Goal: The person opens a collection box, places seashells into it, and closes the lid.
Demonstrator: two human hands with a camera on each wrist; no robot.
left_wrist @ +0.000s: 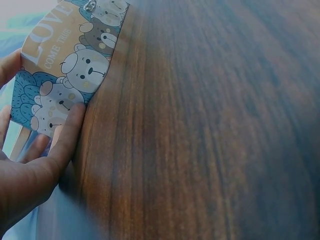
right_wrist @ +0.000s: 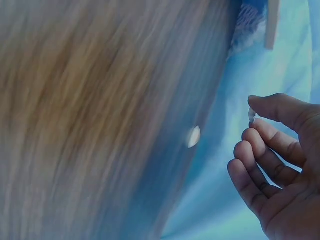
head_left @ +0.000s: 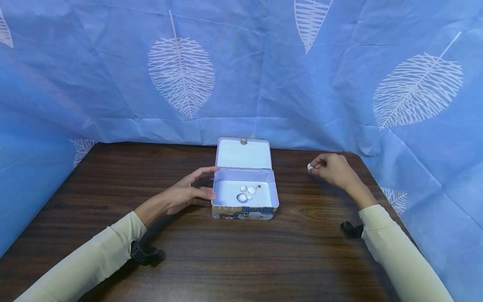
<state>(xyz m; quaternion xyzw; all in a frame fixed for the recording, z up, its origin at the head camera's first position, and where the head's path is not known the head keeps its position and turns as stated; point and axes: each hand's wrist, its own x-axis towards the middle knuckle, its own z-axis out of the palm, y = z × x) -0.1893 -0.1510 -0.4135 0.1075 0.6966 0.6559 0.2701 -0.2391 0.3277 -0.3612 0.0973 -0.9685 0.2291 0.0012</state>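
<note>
A hinged tin box (head_left: 245, 213) stands on the table with its white-lined lid (head_left: 244, 153) raised. Bears and the words "LOVE COME TRUE" decorate its front, seen in the left wrist view. Several small round white pieces (head_left: 251, 191) lie inside, along with a silver-rimmed one (head_left: 242, 197) and a tiny gold-coloured one (head_left: 258, 186). My left hand (head_left: 188, 193) rests against the tin's left side, fingers spread and fairly straight. To the right of the box, my right hand (head_left: 333, 170) pinches a small white piece (right_wrist: 252, 116) between thumb and index finger; its exact kind cannot be told.
Another white oval piece (right_wrist: 194, 136) appears near the table's edge in the right wrist view, blurred. The dark wooden table (head_left: 241, 256) reaches back to a blue curtain (head_left: 241, 75) with white leaf prints. Black wrist devices (head_left: 145, 253) hang under both forearms.
</note>
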